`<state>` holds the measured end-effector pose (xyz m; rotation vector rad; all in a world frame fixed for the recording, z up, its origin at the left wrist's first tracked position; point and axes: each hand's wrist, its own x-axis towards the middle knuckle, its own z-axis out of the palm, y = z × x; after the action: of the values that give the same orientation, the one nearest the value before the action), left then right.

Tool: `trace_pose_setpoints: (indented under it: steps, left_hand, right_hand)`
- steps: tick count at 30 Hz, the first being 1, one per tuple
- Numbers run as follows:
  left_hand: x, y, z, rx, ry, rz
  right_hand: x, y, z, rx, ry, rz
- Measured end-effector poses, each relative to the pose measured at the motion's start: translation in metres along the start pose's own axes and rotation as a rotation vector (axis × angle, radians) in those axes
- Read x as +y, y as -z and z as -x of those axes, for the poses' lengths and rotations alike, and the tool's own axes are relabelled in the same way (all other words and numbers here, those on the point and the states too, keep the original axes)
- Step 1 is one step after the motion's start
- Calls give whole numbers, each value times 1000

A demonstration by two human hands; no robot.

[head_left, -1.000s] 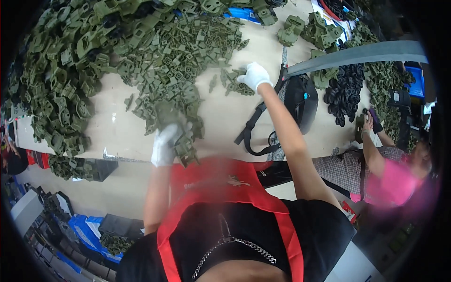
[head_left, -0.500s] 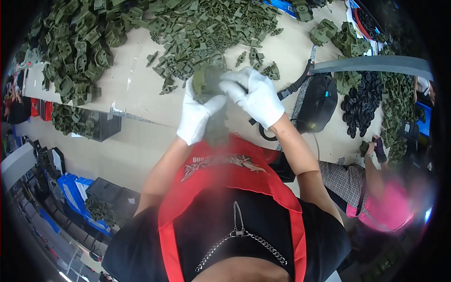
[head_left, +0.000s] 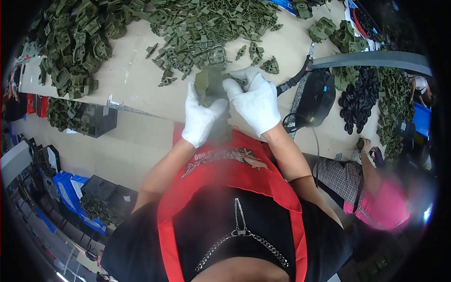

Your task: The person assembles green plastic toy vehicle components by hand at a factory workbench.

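Both my hands wear white gloves and meet at the table's near edge. My left hand [head_left: 202,117] is closed around an olive-green moulded plastic part [head_left: 202,83], held upright between thumb and fingers. Just right of it, my right hand [head_left: 256,103] has its fingers curled in a pinch. A small dark-green plastic piece [head_left: 238,81] shows partly between those fingers; its shape is mostly covered. A hazy smear in the picture blurs the gap between the hands. Beyond them lies another green part [head_left: 217,55], near a heap of small green plastic pieces [head_left: 211,23].
Larger green parts [head_left: 77,47] are piled at far left. To the right are a black bag [head_left: 315,101] with a strap, a grey bar [head_left: 371,59] and black rings [head_left: 361,101]. A co-worker in pink [head_left: 383,204] works at right. Dark crates [head_left: 102,121] stand at left.
The right fingers have curled in more, and a bit of the small green piece now shows between them. The left hand still holds the green part. The whole view has shifted slightly.
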<state>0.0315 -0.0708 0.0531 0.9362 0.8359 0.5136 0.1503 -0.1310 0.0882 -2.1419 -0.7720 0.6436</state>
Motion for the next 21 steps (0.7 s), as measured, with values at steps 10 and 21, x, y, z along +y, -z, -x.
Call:
trace_pose_setpoints:
  steps: [10,21]
  left_hand:
    - [-18,-8,-2,32,-174,-180]
    - [-23,6,-18,-122,-127,-195]
  right_hand:
    - [15,-17,-4,202,262,0]
    - [29,-17,-3,197,144,-113]
